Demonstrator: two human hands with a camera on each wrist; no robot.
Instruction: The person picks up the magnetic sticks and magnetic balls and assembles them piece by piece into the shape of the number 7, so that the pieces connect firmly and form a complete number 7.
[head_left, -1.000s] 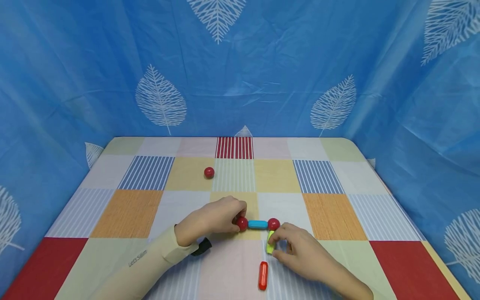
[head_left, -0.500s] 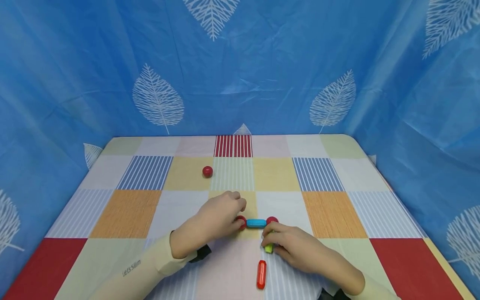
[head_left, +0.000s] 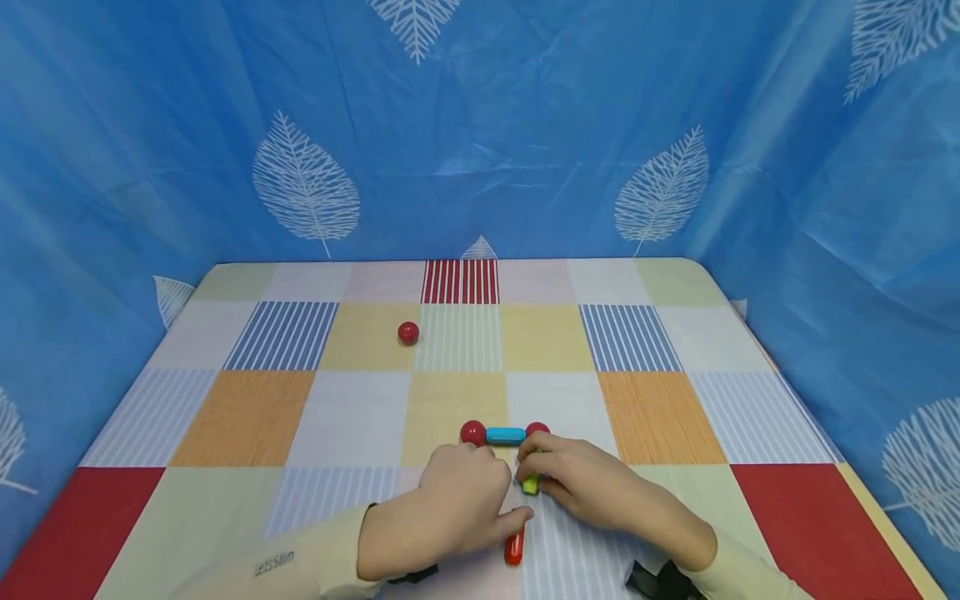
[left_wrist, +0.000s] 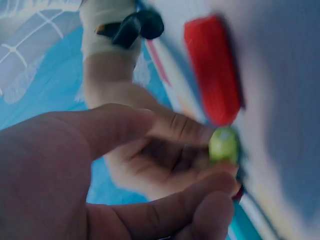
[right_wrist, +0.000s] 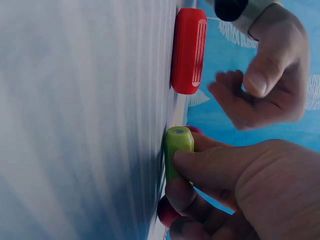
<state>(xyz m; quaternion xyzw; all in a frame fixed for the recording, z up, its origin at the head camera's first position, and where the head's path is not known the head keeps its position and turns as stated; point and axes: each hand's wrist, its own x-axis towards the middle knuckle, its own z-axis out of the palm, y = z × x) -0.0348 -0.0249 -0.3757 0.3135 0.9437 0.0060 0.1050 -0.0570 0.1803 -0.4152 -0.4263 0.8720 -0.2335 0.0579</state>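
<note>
A light-blue rod (head_left: 505,436) lies between a red ball (head_left: 472,432) on its left and another red ball (head_left: 537,427) on its right, forming a row. My right hand (head_left: 581,483) pinches a lime-green rod (right_wrist: 179,145) between thumb and fingers, just below the right-hand ball. Whether rod and ball touch is hidden by the fingers. My left hand (head_left: 465,496) hovers with loosely bent fingers and nothing in its grasp. Beneath its thumb, a red rod (head_left: 514,548) lies on the cloth, partly covered in the head view but fully visible in the right wrist view (right_wrist: 190,50).
Farther back on the left sits a loose red ball (head_left: 408,333). The table wears a patchwork cloth (head_left: 360,417). Blue curtain (head_left: 480,150) with white leaf prints surrounds the back and sides.
My left hand has let go of the left red ball and come back toward the red rod. My right hand has stayed on the lime-green rod by the right ball.
</note>
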